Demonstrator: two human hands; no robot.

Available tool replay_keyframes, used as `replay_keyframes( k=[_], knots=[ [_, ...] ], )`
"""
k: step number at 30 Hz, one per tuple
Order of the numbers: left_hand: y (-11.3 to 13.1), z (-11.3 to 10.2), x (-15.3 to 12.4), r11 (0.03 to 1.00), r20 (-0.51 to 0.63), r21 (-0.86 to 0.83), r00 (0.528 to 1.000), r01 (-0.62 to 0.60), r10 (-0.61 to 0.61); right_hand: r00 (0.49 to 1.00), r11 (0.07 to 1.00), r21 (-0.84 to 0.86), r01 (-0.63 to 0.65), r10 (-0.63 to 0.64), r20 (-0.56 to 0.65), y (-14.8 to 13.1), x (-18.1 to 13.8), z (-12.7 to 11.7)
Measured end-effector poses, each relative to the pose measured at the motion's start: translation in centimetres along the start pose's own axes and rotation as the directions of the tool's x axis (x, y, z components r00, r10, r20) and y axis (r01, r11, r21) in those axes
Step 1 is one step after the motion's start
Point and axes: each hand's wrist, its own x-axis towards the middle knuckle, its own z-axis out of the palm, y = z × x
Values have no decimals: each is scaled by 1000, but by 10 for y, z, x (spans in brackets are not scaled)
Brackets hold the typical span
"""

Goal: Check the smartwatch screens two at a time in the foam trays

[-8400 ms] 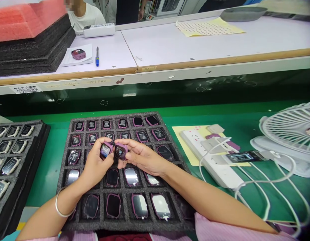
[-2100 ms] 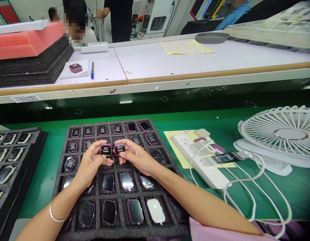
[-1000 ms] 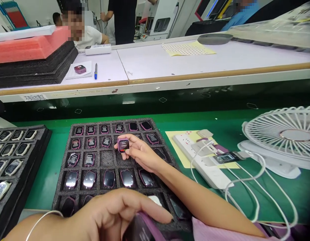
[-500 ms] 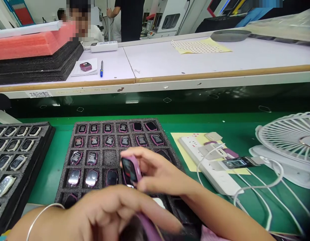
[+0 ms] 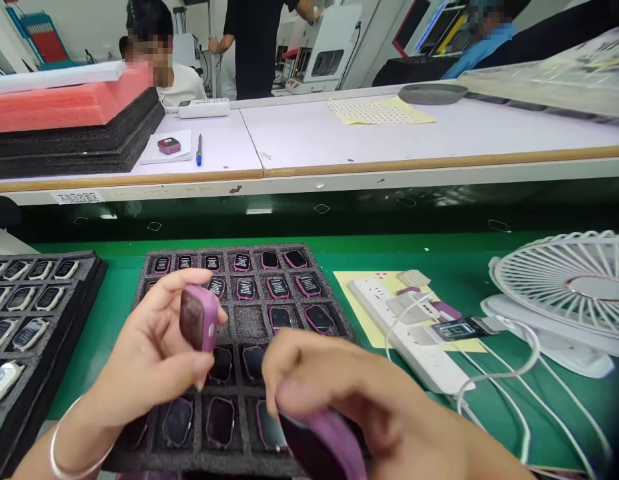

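Note:
My left hand (image 5: 154, 347), with a white bangle at the wrist, pinches a purple smartwatch body (image 5: 202, 319) between thumb and fingers, its dark screen turned left. Low in the centre, my right hand (image 5: 334, 380) is closed around another purple smartwatch body (image 5: 324, 443), blurred and tilted with its dark screen towards the lower left. Both hands are above a dark foam tray (image 5: 312, 257) with rows of purple watches in square compartments. Several upper watches show white text; those lower down have dark screens. A bare compartment (image 5: 249, 323) lies between the hands.
Another foam tray (image 5: 92, 293) with pale watches is at left. A white power strip (image 5: 409, 347) with cables and a white fan (image 5: 579, 287) stand right. Behind, a raised shelf (image 5: 299, 143) carries foam sheets (image 5: 64, 100) and a pen (image 5: 199, 150). Other people are beyond it.
My left hand has risen up and to the left with its watch, over the tray. My right hand has drawn back down towards me, its watch now low in the centre.

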Motion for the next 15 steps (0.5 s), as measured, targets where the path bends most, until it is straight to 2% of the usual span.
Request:
replay_keyframes(
  k=[2,5,10,15],
  knots=[
    [-13,-4,12,997,-109,76,994,1,7,988,990,140,22,-1,-153,13,9,-7],
    [-34,-10,28,988,-216,153,976,10,23,967,950,308,-46,120,-226,35,28,-25],
    [-64,-24,45,985,-317,169,948,30,26,933,901,418,-119,245,-262,61,47,-49],
    [-76,-35,50,986,-374,147,927,80,-20,901,886,440,-147,303,-309,72,51,-54]
  ],
)
